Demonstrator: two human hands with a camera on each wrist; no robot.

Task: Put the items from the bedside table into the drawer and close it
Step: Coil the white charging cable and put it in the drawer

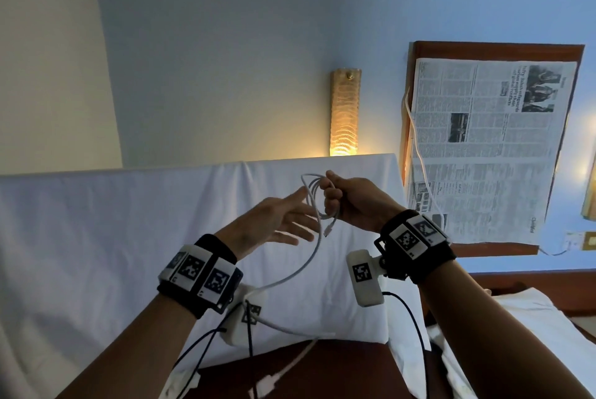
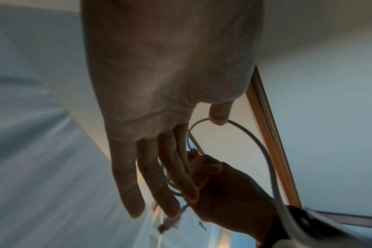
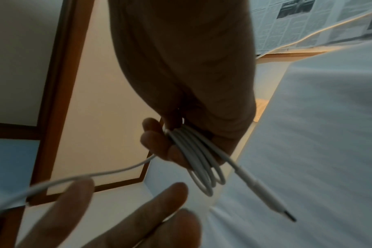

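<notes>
My right hand grips a white charging cable wound into several loops, held up over the bed. In the right wrist view the loops hang from the curled fingers, and a plug end sticks out below them. The cable's loose tail runs down past my left hand, whose fingers are straight and spread just left of the coil. The tail lies across one left finger. The left wrist view shows the thumb touching the strand. No drawer is in view.
The wooden bedside table is at the right, with a newspaper spread over it and another white cord along its left edge. A lit wall lamp hangs beyond the bed's white sheet. Wrist-camera wires dangle below both arms.
</notes>
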